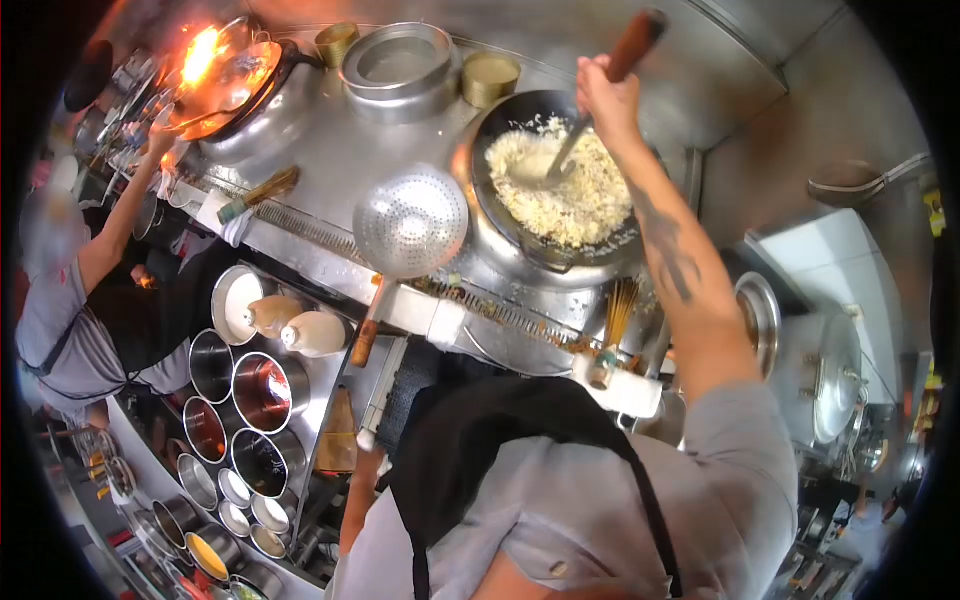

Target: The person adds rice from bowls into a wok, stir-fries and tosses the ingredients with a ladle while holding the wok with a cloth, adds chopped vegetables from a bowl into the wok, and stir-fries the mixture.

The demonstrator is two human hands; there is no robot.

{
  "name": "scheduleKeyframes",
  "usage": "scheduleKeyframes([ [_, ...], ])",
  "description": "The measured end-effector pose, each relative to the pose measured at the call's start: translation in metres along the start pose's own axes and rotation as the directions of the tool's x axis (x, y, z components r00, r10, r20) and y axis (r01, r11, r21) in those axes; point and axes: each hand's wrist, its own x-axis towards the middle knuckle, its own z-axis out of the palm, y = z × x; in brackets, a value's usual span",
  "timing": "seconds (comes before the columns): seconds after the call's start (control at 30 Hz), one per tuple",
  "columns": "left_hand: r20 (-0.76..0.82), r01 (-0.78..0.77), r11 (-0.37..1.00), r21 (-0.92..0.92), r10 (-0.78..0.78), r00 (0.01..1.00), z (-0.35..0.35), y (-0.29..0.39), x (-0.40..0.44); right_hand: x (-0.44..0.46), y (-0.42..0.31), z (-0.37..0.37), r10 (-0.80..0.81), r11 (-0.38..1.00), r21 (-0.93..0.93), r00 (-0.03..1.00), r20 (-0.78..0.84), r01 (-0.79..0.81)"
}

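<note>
My right hand [608,97] is closed around the long handle of a ladle [574,150], its wooden end sticking up past my fist. The ladle's bowl rests in loose fried rice [590,205] with yellowish, egg-like bits. This rice fills the middle of a dark wok [490,205] on the range, and grains cling to the wok's wall. Low beside my body, my left hand [370,450] is near the counter's front edge by a small white object. Its fingers are too hidden to show what they hold, if anything.
A perforated strainer [411,222] lies left of the wok. Bamboo brushes [620,315], metal pots [397,60] and sauce containers [268,390] stand around. At far left another person [80,320] works a flaming wok [265,85]. A lidded stockpot [820,375] stands right.
</note>
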Motion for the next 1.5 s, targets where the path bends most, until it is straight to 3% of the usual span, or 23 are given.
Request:
scheduleKeyframes([
  [0.03, -0.032, -0.045, 0.999, 0.016, 0.046, 0.998, 0.002, 0.010, 0.009, 0.020, 0.013, -0.012, -0.017, 0.989, -0.146, 1.000, 0.005, 0.017],
  [0.1, -0.030, -0.073, 0.997, 0.008, 0.073, 0.997, 0.000, 0.023, 0.020, 0.033, -0.016, -0.022, -0.099, 0.989, -0.102, 0.991, 0.094, 0.109],
  [0.23, 0.232, 0.264, 0.896, -0.357, -0.189, 0.954, -0.012, 0.039, 0.041, -0.051, -0.101, -0.017, -0.172, 0.983, -0.104, 0.962, -0.213, 0.153],
  [0.3, 0.070, -0.160, 0.985, -0.057, 0.164, 0.984, -0.016, 0.029, 0.024, -0.042, 0.003, -0.043, -0.092, 0.965, -0.257, 0.980, -0.175, 0.045],
  [0.33, 0.027, -0.099, 0.995, 0.012, 0.099, 0.995, -0.010, 0.016, 0.037, -0.025, 0.015, -0.059, -0.027, 0.991, -0.133, 0.992, -0.119, 0.011],
  [0.4, 0.001, -0.022, 0.987, 0.162, 0.022, 1.000, -0.002, -0.004, 0.058, 0.001, -0.004, -0.085, -0.104, 0.956, -0.285, 0.989, -0.102, 0.072],
  [0.5, -0.010, -0.044, 0.998, 0.044, 0.044, 0.999, -0.010, 0.016, 0.027, -0.019, -0.081, -0.090, -0.182, 0.964, -0.238, 0.945, -0.273, 0.116],
  [0.53, -0.005, -0.066, 0.952, -0.300, 0.068, 0.998, -0.004, 0.005, 0.024, -0.020, -0.064, -0.100, -0.187, 0.951, -0.296, 0.929, -0.318, 0.091],
  [0.57, 0.091, -0.038, 0.931, -0.364, 0.076, 0.993, -0.010, -0.014, 0.014, -0.028, -0.039, -0.115, -0.179, 0.937, -0.348, 0.911, -0.373, 0.042],
  [0.63, 0.277, 0.009, 0.871, -0.491, 0.146, 0.950, -0.011, -0.045, 0.036, -0.006, -0.031, -0.150, -0.094, 0.952, -0.304, 0.970, -0.224, 0.022],
  [0.7, 0.245, -0.017, 0.926, -0.376, 0.118, 0.962, -0.012, -0.032, 0.030, -0.001, -0.057, -0.152, -0.137, 0.953, -0.290, 0.977, -0.166, 0.084],
  [0.8, 0.137, -0.076, 0.991, -0.108, 0.091, 0.986, -0.010, 0.000, 0.025, -0.051, -0.094, -0.122, -0.261, 0.955, -0.242, 0.877, -0.404, 0.173],
  [0.83, 0.107, -0.098, 0.995, -0.020, 0.099, 0.989, -0.008, 0.004, 0.025, -0.048, -0.059, -0.130, -0.164, 0.920, -0.391, 0.894, -0.418, -0.014],
  [0.9, 0.053, -0.138, 0.980, 0.145, 0.132, 0.990, -0.002, 0.012, 0.030, -0.022, -0.008, -0.156, -0.025, 0.983, -0.185, 0.984, -0.178, -0.009],
  [0.93, 0.024, -0.165, 0.964, 0.208, 0.164, 0.986, 0.000, 0.016, 0.032, -0.009, -0.026, -0.152, 0.103, 0.967, -0.220, 0.985, -0.138, -0.132],
  [1.03, -0.111, -0.307, 0.860, 0.409, 0.381, 0.918, 0.006, 0.020, 0.029, -0.024, -0.095, -0.125, -0.058, 0.965, -0.263, 0.977, -0.204, 0.002],
  [1.07, 0.019, -0.250, 0.936, 0.246, 0.253, 0.967, 0.000, 0.033, 0.026, -0.053, -0.120, -0.115, -0.037, 0.987, -0.159, 0.980, -0.196, 0.005],
  [1.17, 0.200, -0.213, 0.939, 0.269, 0.162, 0.966, -0.004, 0.037, 0.019, -0.107, -0.064, -0.111, -0.059, 0.990, -0.142, 0.908, -0.414, 0.000],
  [1.2, 0.220, -0.196, 0.926, 0.323, 0.128, 0.967, -0.002, 0.044, 0.010, -0.119, -0.016, -0.126, -0.081, 0.996, -0.072, 0.918, -0.389, 0.058],
  [1.3, 0.106, -0.390, 0.893, 0.224, 0.376, 0.921, 0.014, 0.030, 0.008, -0.153, 0.055, -0.158, -0.100, 0.994, -0.005, 0.925, -0.367, 0.105],
  [1.37, 0.226, 0.079, 0.996, -0.045, -0.067, 0.972, 0.018, 0.071, -0.020, -0.191, 0.055, -0.187, -0.136, 0.959, -0.278, 0.947, -0.290, 0.052],
  [1.43, 0.303, -0.274, 0.955, -0.110, 0.295, 0.906, 0.007, 0.103, -0.053, -0.244, 0.002, -0.205, 0.248, 0.969, 0.055, 0.944, -0.217, -0.242],
  [1.5, 0.291, -0.249, 0.929, -0.275, 0.327, 0.899, 0.001, 0.133, -0.072, -0.292, -0.059, -0.224, 0.395, 0.900, 0.198, 0.919, 0.002, -0.387],
])
